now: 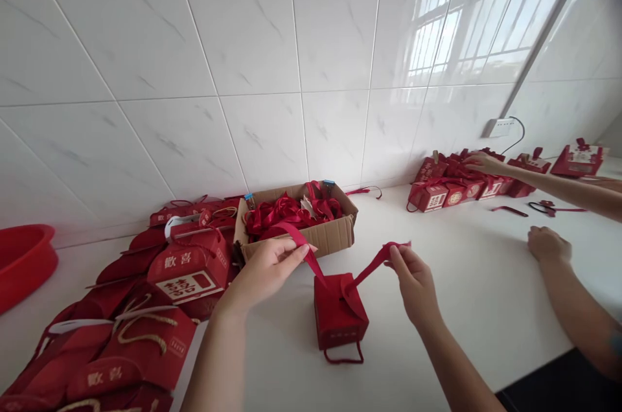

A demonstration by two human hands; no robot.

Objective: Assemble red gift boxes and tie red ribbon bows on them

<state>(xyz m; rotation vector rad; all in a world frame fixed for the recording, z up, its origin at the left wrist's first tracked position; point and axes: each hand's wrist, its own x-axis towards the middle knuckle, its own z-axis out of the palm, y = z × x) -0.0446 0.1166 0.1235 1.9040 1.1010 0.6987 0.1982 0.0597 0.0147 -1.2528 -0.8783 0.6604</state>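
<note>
Clock read from the small red box (340, 318), which sits on the white tabletop (418, 366) between my two hands. Left hand (269, 269), toward 10: thumb and forefinger pinched together on one length of red ribbon (315, 264). Right hand (413, 279), toward 2: thumb and fingertips closed on the other length. Both lengths rise from the box top in a V; my fingers grip ribbon only, apart from the box. Cord handle (344, 360) hangs out at 6.

Edges: the cardboard carton (330, 242) of ribbons lies at 11, its near wall just behind my left fingers; contact, cannot tell. Heaped gift boxes (187, 263) crowd my left forearm, 8 to 10. Tiled wall (330, 133) closes off 12. More room on my right: tabletop runs out toward 3, up to a co-worker's fist (549, 245); scissors (541, 206) beyond it, at 2
</note>
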